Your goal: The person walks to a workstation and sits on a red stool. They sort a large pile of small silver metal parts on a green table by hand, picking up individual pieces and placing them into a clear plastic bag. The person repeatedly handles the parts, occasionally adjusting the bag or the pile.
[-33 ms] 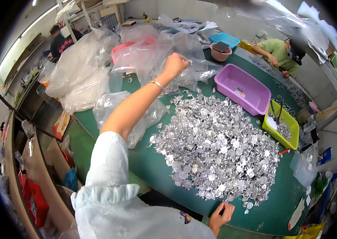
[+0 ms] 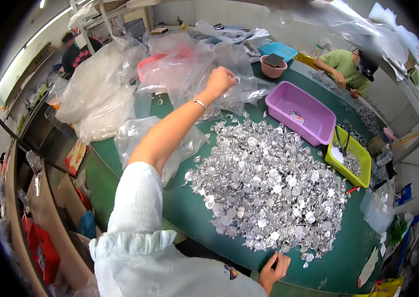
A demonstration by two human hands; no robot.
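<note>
My left arm reaches far across the table. My left hand [image 2: 220, 80] is closed above clear plastic bags [image 2: 241, 91], its fingers pressed together; what they hold, if anything, is hidden. Below and right of it spreads a large heap of small silvery metal pieces [image 2: 269, 183], some round and flat, others curved. My right hand [image 2: 275, 268] rests at the table's near edge, beside the front of the heap. Its fingers are curled in, and I cannot see whether something is between them.
Beyond the heap stand a purple tub [image 2: 301, 119] and a yellow-green basket [image 2: 350, 161] holding metal pieces and a dark-handled tool. A pink bowl [image 2: 272, 68] and blue basket [image 2: 279, 49] sit farther back. Crumpled plastic bags [image 2: 100, 94] cover the left. A co-worker [image 2: 343, 67] sits at far right.
My left hand has shifted slightly to the right over the plastic bags, still closed. My right hand and the heap look the same.
</note>
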